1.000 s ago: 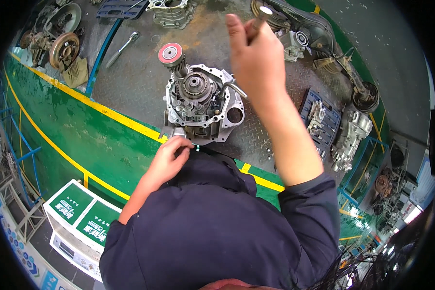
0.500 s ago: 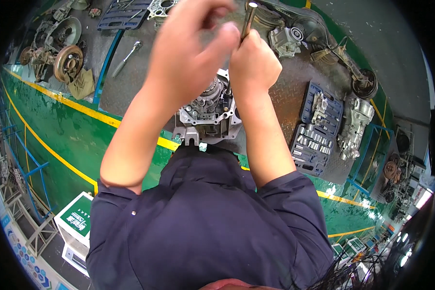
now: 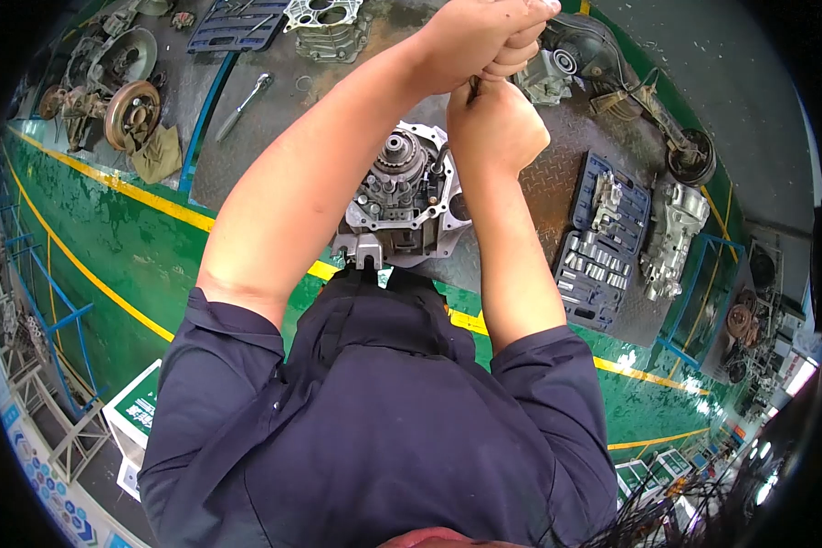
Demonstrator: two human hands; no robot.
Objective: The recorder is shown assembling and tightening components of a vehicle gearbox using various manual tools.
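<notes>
My left hand (image 3: 493, 41) is closed just above my right fist, its fingers curled. It covers the upper end of a dark metal rod (image 3: 473, 87); only a short piece shows between the hands. My right hand (image 3: 497, 128) is a fist wrapped round that rod. Both hands are raised beyond an opened gearbox (image 3: 402, 187), which stands at the near edge of the worktable, its shafts and gears exposed inside a pale metal flange. Neither hand touches the gearbox.
A ratchet wrench (image 3: 244, 107) lies on the metal table (image 3: 247, 155) at left. Further back are a pale casing (image 3: 327, 36) and a tool case (image 3: 237, 23). To the right are a socket set case (image 3: 594, 265), another gearbox casing (image 3: 674, 242) and an axle assembly (image 3: 612, 78).
My left hand has moved right and closed over the top of the rod, where it was blurred and apart before. My right fist has shifted slightly right and nearer.
</notes>
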